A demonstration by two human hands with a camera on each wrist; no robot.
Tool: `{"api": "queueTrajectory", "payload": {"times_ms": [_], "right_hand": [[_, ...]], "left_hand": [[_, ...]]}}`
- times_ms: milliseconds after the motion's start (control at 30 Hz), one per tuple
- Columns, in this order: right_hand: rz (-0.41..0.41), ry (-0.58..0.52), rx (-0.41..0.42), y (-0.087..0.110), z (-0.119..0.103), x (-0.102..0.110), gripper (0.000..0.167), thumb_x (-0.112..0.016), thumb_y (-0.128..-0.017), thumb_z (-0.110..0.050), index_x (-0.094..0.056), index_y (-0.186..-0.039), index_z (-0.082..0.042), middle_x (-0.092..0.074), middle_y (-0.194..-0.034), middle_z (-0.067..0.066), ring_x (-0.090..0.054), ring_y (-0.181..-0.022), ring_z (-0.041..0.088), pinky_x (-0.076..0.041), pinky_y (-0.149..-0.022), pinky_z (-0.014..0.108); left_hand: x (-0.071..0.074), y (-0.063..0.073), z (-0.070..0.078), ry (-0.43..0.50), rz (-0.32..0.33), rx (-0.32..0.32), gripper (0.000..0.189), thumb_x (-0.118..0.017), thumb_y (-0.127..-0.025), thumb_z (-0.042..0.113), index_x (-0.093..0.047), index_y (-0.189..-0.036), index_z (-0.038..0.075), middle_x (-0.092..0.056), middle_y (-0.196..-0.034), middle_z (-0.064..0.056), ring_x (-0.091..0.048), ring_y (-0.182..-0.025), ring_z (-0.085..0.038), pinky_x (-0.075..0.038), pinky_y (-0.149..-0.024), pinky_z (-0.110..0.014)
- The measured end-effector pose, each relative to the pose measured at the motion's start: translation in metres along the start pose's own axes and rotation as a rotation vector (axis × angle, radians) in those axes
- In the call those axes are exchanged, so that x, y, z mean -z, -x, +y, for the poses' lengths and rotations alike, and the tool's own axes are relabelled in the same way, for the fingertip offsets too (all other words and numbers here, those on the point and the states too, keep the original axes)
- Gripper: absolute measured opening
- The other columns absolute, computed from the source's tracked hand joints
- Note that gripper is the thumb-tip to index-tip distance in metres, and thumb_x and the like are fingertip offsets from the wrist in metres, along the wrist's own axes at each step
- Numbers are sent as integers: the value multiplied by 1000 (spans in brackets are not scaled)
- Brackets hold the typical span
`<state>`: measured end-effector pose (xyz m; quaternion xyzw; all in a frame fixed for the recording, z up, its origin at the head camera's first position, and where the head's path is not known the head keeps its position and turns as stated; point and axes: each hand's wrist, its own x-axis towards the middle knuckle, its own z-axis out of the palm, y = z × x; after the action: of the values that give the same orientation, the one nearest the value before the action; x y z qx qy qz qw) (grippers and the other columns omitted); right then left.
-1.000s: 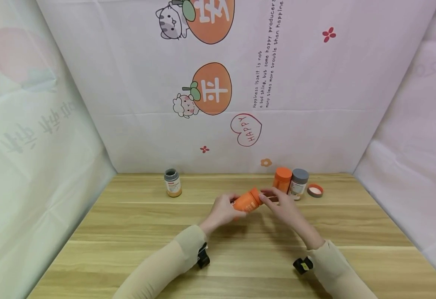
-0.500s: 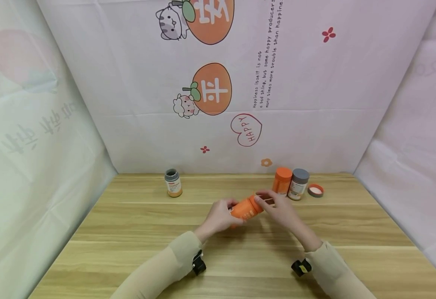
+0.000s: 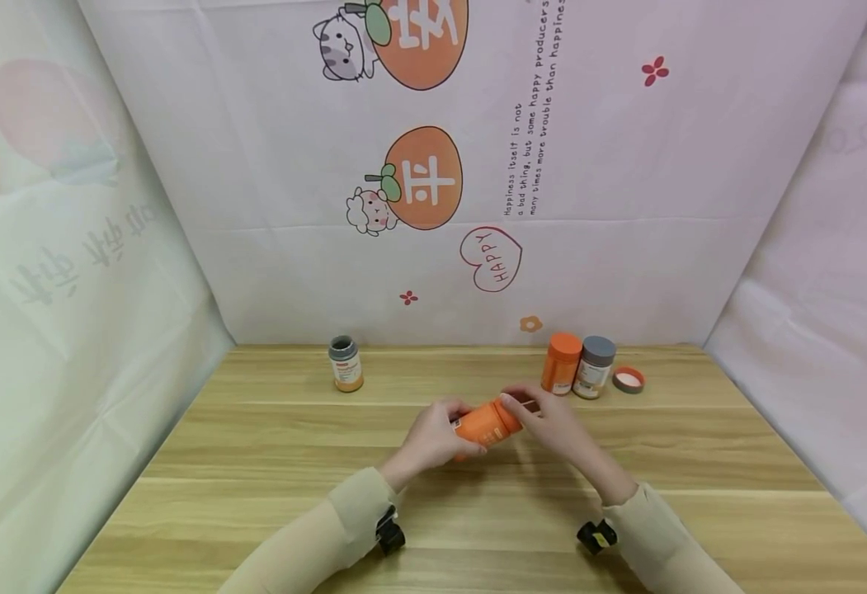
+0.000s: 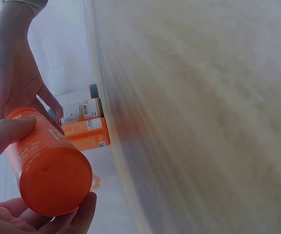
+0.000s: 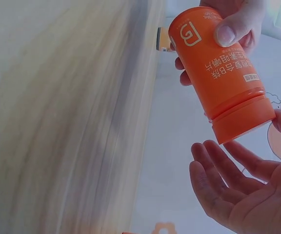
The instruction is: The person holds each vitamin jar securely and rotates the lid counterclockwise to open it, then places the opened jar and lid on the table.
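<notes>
An orange plastic bottle (image 3: 480,426) is held tilted above the wooden table, its cap end toward the right. My left hand (image 3: 431,435) grips the body, with the thumb across the printed side in the right wrist view. At the other end, my right hand (image 3: 555,425) pinches the orange cap (image 5: 243,119) between thumb and forefinger, while its other fingers spread below. The cap sits on the bottle, with a narrow groove between cap and body. In the left wrist view the smooth round base (image 4: 55,181) faces the camera.
Behind the right hand stand an orange bottle (image 3: 561,365) and a grey-capped bottle (image 3: 594,369), side by side. Right of them a cap (image 3: 629,380) lies inside up. A capless white-and-orange bottle (image 3: 346,365) stands at the back left. Printed cloth walls (image 3: 589,272) enclose the table (image 3: 270,437).
Both hands and the held bottle have shifted slightly left and toward me. More of the standing orange bottle shows now. The other bottles and the loose cap have stayed put.
</notes>
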<state>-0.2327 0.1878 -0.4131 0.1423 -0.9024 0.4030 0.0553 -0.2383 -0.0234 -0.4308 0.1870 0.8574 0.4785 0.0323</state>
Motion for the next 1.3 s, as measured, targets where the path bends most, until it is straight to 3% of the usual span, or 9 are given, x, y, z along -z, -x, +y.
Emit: {"api": "queueTrajectory", "payload": {"times_ms": [433,633,867,1300], "right_hand": [[-58,-5,-7,3,-4,-7,42,-48,-96,-47,-64,-117,-14,-67,-106,3,-61,-93,17,-50,-76,32],[-56,-2,-28,4,-7,-11,42,-47,-96,-45,-64,-116,-13,-67,-99,4,-60,-85,13,-49,-70,29],[-66,26,5,5,-11,-17,37,-49,-96,-45,-65,-111,-15,-66,-88,0,-58,-77,9,-47,-64,25],[-32,20,-11,8,-16,-22,30,-49,-97,-41,-63,-100,-14,-58,-70,-2,-52,-58,9,-45,-53,23]], "left_hand": [[7,11,3,-18,-13,15,52,-88,-60,19,-69,-108,15,-69,-98,4,-60,-85,-10,-49,-76,-31],[9,15,4,-33,-9,7,51,-88,-60,18,-69,-106,13,-69,-98,3,-61,-85,-11,-50,-76,-31],[8,19,7,-64,0,-17,46,-88,-60,17,-69,-102,14,-69,-94,5,-58,-81,-8,-49,-73,-28],[6,23,13,-81,-9,-39,46,-87,-62,16,-68,-104,9,-67,-94,2,-57,-80,-10,-48,-73,-27]]}}
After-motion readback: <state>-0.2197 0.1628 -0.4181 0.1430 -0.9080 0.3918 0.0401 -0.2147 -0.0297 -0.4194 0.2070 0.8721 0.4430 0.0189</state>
